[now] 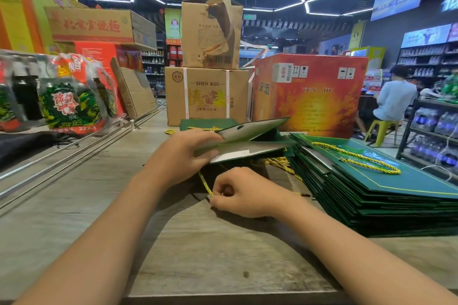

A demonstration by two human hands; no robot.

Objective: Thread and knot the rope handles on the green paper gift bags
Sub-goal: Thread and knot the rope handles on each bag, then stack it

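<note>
Nearest the person, the wooden tabletop [74, 230] carries both forearms reaching forward. The right hand [244, 193] lies low on the surface, fingers curled inward, pinching the end of a yellow-green rope [205, 184] between thumb and fingertips. That rope runs up and away from the pinch toward the underside of the bag ahead.

Just beyond, the left hand [184, 153] grips the near edge of a green paper bag [247, 141], fingers folded over its rim. The bag lies flat but with its mouth parted, the pale inner face of the upper panel showing and a punched hole visible near its top edge. A loose bundle of rope handles [278, 162] lies under the bag's right side.

To the right, touching the table, a stack of flattened green bags [371, 193] stands many layers deep; the topmost carries a fitted rope handle [359, 158] lying in a loop on its face.

Further back, another green bag [198, 123] lies flat behind the held one. Behind it stands a brown carton [207, 95] marked SHEN ROU with a torn carton [210, 34] on top, and a red carton [309, 91] beside it. Packaged bottles [71, 99] line the left side. At far right, a seated person [394, 99] occupies a yellow stool [380, 129] near store shelving [428, 57].
</note>
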